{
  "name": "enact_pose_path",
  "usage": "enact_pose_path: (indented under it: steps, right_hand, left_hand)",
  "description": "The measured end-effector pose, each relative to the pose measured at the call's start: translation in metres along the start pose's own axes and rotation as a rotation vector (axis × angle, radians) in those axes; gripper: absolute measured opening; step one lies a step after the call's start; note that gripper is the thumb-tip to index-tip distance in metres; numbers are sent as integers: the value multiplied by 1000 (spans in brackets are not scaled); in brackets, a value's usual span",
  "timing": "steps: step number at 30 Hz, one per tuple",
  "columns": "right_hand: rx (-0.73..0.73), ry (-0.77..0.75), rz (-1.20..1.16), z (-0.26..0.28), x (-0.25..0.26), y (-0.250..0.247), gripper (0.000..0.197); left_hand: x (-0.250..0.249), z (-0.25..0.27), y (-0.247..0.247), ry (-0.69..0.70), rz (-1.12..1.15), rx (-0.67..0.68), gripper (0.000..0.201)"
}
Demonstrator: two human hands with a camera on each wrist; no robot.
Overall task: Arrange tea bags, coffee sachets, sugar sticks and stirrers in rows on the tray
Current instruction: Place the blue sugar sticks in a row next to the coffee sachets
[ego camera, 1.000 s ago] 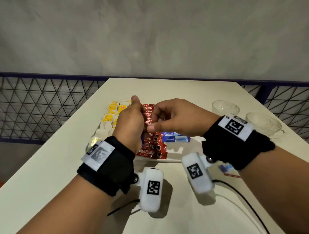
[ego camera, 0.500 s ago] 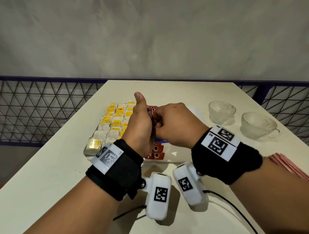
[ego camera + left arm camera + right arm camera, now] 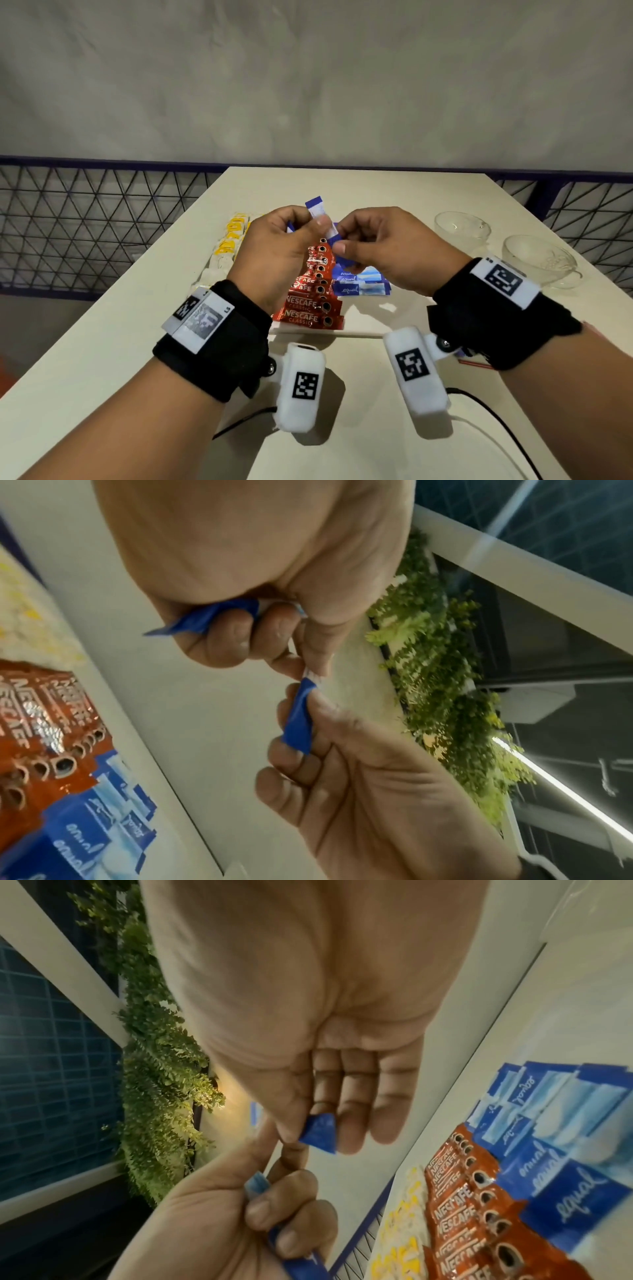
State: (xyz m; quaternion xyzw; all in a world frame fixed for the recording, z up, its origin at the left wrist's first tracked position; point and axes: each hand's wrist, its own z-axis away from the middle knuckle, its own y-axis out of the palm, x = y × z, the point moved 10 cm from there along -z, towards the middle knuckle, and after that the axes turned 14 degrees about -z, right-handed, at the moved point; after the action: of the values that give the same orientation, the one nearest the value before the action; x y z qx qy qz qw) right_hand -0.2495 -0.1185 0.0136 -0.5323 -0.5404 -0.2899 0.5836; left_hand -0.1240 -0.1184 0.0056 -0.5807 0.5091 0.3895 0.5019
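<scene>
Both hands hover close together above the white tray (image 3: 363,334). My left hand (image 3: 301,228) grips a small bunch of blue sugar sachets (image 3: 315,206), one end sticking up; the bunch (image 3: 299,1260) also shows in the right wrist view. My right hand (image 3: 342,241) pinches one blue sugar sachet (image 3: 335,236) between thumb and forefinger, its other end still at the left fingers (image 3: 310,658). The pinched sachet (image 3: 298,723) is seen from below too. On the tray lie yellow tea bags (image 3: 234,236), a row of red coffee sachets (image 3: 310,301) and blue sugar sachets (image 3: 361,287).
Two glass cups (image 3: 460,228) (image 3: 537,263) stand on the table to the right of the tray. A thin red item (image 3: 478,365) peeks out under my right wrist. A black cable (image 3: 493,411) runs across the near table. A mesh railing borders the table.
Both hands have risen from just over the coffee sachets. The blue sachets now show between them, and the right hand draws one out of the left hand's bunch.
</scene>
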Motion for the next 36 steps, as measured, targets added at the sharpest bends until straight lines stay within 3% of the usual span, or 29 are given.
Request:
enact_pose_path:
  steps: [4,8,13,16,19,22,29,36]
  right_hand:
    - [-29,-102,-46,1,11,-9,13]
    - [-11,-319,188,3,36,-11,35]
    - [-25,-384,312,3,52,-12,15]
    - [-28,-225,526,-3,36,-29,14]
    - [141,-17,901,-7,-7,-21,20]
    - [273,126,1001,-8,-45,-9,14]
    - [342,146,1073,-20,-68,12,6]
    - [359,148,1051,-27,-70,18,5]
  left_hand:
    - [21,-2,1,-202,153,-6,14]
    - [26,0,14,-333,266,28,9]
    - [31,4,31,-417,272,136,13]
    - [42,2,15,-447,203,85,22]
    - [46,-2,-1,-437,197,22,22]
    - [46,-2,-4,-418,188,26,20]
    - [45,6,8,-403,190,99,31]
    - [48,9,7,-392,193,133,26]
